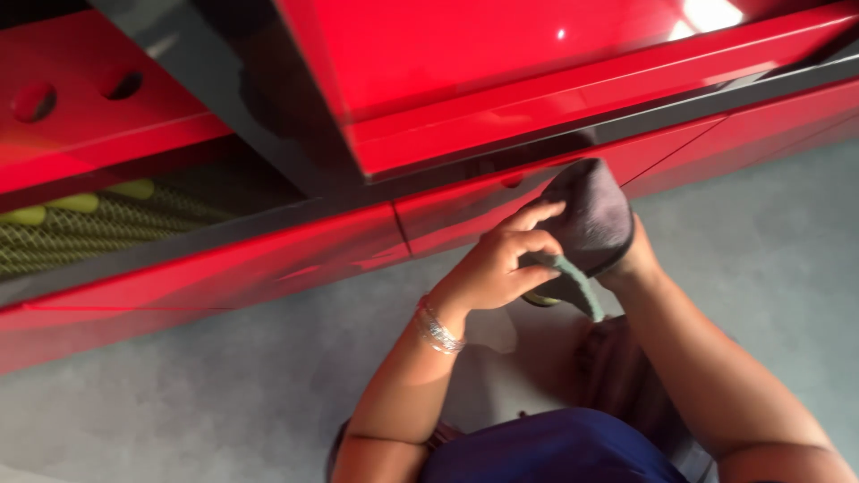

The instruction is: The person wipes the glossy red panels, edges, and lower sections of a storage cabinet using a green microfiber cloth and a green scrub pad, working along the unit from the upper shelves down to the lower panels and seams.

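A dark grey cloth mitt [591, 210] covers my right hand [633, 261], of which only the wrist shows. The mitt rests against the lower edge of a glossy red car body panel [501, 210]. My left hand [501, 259], with a silver bracelet [437, 329] on the wrist, pinches the mitt's greenish cuff [573, 279], fingers curled around its edge. Both hands sit close together just below the panel.
Glossy red panels [501, 54] with black trim [295, 134] fill the upper half. A mesh grille with yellow-green parts [89, 224] shows at the left. Grey concrete floor [224, 385] lies below. My blue clothing [555, 447] is at the bottom.
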